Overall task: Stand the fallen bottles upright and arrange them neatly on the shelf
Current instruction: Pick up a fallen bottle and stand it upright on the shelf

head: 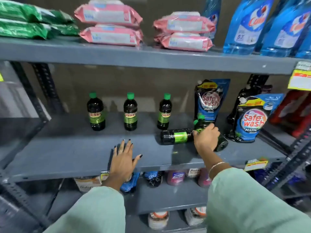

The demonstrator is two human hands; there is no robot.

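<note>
Grey steel shelving fills the view, and the middle grey metal shelf carries the work. On its front right part, the right hand reaches forward from a pale green sleeve with a thin bracelet at the wrist, its fingers curled and clenched around a fallen dark bottle with a green cap, which lies tilted under the palm with its base toward the shelf's front edge. Touching those fingers on the left, a second fallen dark bottle with a green label lies on its side, base pointing left. The left hand rests flat, palm down, on the shelf's front edge, fingers spread and released, holding nothing, well apart from both fallen bottles. Behind, three upright dark bottles with green caps stand spaced in a row. Just right of the fallen pair stand blue detergent pouches. On the shelf above lie pink wipe packs, green packs and blue refill pouches.
</note>
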